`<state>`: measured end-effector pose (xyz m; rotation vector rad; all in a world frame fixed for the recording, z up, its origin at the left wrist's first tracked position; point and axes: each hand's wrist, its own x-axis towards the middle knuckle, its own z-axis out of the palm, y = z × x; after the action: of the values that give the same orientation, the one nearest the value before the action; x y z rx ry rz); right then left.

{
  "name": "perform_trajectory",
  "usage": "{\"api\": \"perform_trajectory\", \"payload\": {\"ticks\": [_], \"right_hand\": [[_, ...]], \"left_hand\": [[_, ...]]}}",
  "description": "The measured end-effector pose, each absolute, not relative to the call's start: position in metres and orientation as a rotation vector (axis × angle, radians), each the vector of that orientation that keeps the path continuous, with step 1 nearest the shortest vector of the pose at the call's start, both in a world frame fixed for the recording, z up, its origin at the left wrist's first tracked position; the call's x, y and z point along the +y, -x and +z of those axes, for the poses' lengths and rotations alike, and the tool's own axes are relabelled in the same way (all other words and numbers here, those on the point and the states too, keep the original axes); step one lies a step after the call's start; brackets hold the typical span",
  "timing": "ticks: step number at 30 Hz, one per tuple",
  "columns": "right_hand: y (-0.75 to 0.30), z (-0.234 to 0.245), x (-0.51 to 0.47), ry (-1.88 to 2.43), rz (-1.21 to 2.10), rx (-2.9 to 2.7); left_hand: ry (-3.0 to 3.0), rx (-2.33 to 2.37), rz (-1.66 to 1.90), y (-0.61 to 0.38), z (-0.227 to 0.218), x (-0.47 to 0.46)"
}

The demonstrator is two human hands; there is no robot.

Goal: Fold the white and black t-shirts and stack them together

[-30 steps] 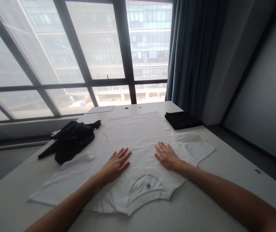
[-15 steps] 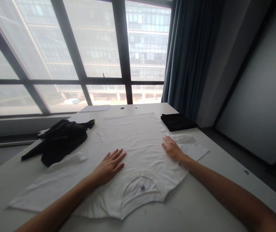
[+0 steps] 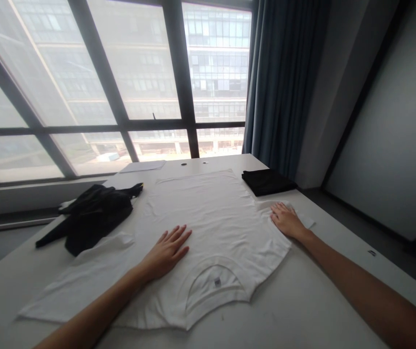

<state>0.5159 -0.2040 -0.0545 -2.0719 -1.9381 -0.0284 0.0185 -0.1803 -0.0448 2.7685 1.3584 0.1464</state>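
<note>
A white T-shirt [image 3: 208, 213] lies spread on the table, its round neckline towards me and its hem at the far end. A small dark label shows inside the collar. My left hand [image 3: 168, 251] rests flat on the shirt's chest, left of the neckline, fingers stretched out. Over on the right sleeve, my right hand [image 3: 286, 219] lies palm down with its fingers extended, hiding part of that sleeve. The left sleeve extends out past my left forearm. Light wrinkles run across the shirt's body.
Crumpled black clothing [image 3: 99, 211] lies at the table's left edge. A folded black cloth [image 3: 268, 182] sits at the far right, and a flat white sheet-like item [image 3: 142, 166] at the far left. Windows [image 3: 135, 63] and a blue curtain [image 3: 277, 87] stand beyond the white table [image 3: 302, 295].
My right hand has slid right, from the shirt's body onto the right sleeve. My left hand stays in place on the chest. The view has shifted slightly.
</note>
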Motion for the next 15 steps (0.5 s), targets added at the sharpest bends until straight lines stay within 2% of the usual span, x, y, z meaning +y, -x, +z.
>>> {"api": "perform_trajectory", "payload": {"ticks": [4, 9, 15], "right_hand": [[-0.491, -0.043, -0.213, 1.915, 0.004, -1.976], [-0.451, -0.038, -0.232, 1.603, 0.139, -2.339], [-0.448, -0.034, -0.243, 1.697, 0.216, -2.480]], "left_hand": [[-2.770, 1.357, 0.140, -0.019, -0.044, -0.181], [-2.754, 1.364, 0.134, -0.019, -0.044, -0.182], [-2.756, 1.355, 0.147, -0.018, -0.046, -0.181]]}}
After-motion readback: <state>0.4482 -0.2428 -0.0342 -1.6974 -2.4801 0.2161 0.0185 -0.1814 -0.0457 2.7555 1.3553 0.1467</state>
